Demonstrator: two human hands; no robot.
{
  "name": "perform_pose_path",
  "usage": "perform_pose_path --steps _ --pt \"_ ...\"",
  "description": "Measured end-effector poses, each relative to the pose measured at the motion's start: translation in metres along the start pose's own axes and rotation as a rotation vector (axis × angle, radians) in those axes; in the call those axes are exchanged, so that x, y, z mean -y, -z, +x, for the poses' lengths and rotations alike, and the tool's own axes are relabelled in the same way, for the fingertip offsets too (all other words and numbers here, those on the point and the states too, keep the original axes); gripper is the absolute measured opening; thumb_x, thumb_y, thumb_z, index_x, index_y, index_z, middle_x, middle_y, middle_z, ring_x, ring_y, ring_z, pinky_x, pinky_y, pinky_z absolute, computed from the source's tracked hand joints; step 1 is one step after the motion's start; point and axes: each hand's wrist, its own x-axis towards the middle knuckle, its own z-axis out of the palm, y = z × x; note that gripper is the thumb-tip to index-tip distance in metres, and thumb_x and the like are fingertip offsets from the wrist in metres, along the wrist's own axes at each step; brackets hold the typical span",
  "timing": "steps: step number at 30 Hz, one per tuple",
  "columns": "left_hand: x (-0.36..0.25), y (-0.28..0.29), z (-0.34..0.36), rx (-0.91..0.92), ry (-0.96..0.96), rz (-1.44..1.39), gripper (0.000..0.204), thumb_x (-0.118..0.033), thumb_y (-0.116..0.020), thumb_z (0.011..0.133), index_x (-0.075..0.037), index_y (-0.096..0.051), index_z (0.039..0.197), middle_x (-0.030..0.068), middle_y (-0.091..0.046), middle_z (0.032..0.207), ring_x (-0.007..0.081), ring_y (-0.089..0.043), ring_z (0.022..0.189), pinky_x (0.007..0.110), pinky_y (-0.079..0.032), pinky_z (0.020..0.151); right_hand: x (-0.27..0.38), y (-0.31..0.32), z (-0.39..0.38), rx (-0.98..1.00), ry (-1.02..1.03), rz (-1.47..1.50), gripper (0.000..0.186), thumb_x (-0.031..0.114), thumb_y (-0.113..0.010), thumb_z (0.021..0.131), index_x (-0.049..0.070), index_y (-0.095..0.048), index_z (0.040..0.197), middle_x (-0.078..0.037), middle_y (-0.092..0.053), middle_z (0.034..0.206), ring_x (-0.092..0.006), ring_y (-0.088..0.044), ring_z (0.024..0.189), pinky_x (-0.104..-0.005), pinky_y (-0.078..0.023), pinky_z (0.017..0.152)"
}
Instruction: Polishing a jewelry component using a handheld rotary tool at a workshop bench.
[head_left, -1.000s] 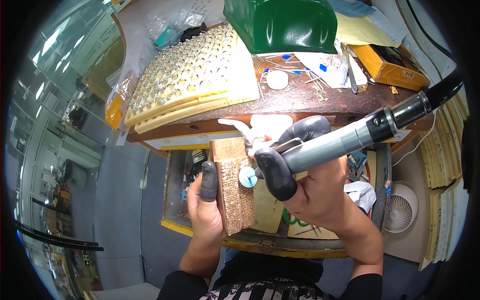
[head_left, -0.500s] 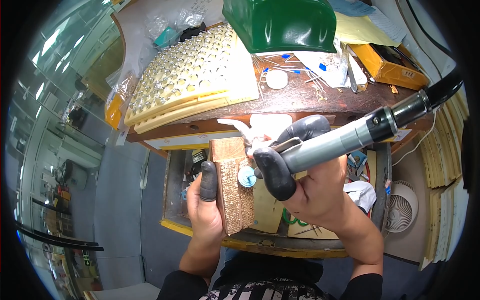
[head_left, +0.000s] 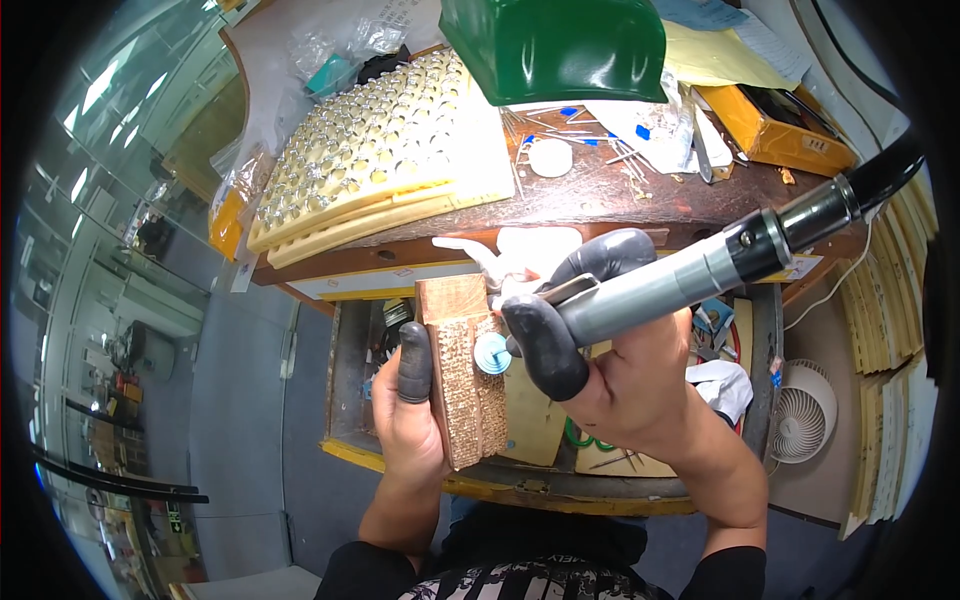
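My left hand (head_left: 404,410), a black finger cot on its thumb, grips a brown wooden block (head_left: 455,298) with rough, pitted faces, held upright above the open drawer. In my right hand (head_left: 610,350), black cots on thumb and finger, lies a grey rotary handpiece (head_left: 650,296) with a black cable end. A light-blue round disc (head_left: 491,354) on its tip sits right at the block's right side; whether it touches cannot be made out. Beyond the right fingertips shows a white wrapped piece (head_left: 478,257), partly hidden, as are several fingers of both hands.
The open drawer (head_left: 350,452) below holds green-handled scissors (head_left: 577,434) and loose tools. On the bench stand a cream tray (head_left: 370,150) of shiny round pieces, a green cover (head_left: 555,55), a white round lid (head_left: 550,157), scattered metal burs and an orange box (head_left: 775,140). A white fan (head_left: 803,410) stands right.
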Motion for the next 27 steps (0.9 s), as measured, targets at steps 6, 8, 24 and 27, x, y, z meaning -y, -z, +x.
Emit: perform_pose_path --steps 6,8,24,27 --pt "0.0007 0.0015 -0.0007 -0.015 -0.010 0.007 0.048 -0.039 -0.048 0.107 0.005 -0.063 0.118 0.0119 -0.071 0.102 0.0152 -0.069 0.089 0.029 -0.057 0.078 0.0024 0.0004 0.0004 0.010 -0.020 -0.004 0.005 0.003 -0.072 0.087 -0.002 -0.072 0.088 -0.010 -0.068 0.079 -0.0170 -0.066 0.069 -0.0290 -0.052 0.063" --pt "0.0010 0.0074 -0.0010 0.062 -0.011 -0.002 0.048 -0.034 -0.039 0.109 0.007 -0.053 0.131 0.0193 -0.064 0.121 0.0245 -0.066 0.109 0.038 -0.053 0.098 0.0042 0.0024 -0.0002 0.017 -0.029 -0.007 0.005 0.003 -0.071 0.087 -0.001 -0.073 0.088 -0.009 -0.068 0.078 -0.0166 -0.065 0.069 -0.0288 -0.051 0.063" --pt "0.0012 -0.0005 -0.0006 -0.017 -0.020 -0.012 0.049 -0.039 -0.046 0.107 0.005 -0.064 0.118 0.0126 -0.071 0.104 0.0160 -0.069 0.090 0.030 -0.056 0.080 0.0026 0.0018 -0.0013 0.019 -0.043 -0.001 0.005 0.005 -0.072 0.087 0.000 -0.074 0.086 -0.009 -0.068 0.077 -0.0184 -0.066 0.070 -0.0305 -0.052 0.062" --pt "0.0015 -0.0002 -0.0003 -0.012 -0.010 -0.014 0.049 -0.039 -0.046 0.107 0.005 -0.064 0.118 0.0127 -0.071 0.104 0.0159 -0.070 0.090 0.029 -0.056 0.079 -0.0011 0.0019 -0.0007 0.010 0.021 -0.029 0.005 0.005 -0.072 0.087 0.000 -0.072 0.085 -0.010 -0.068 0.079 -0.0180 -0.066 0.069 -0.0297 -0.052 0.061"
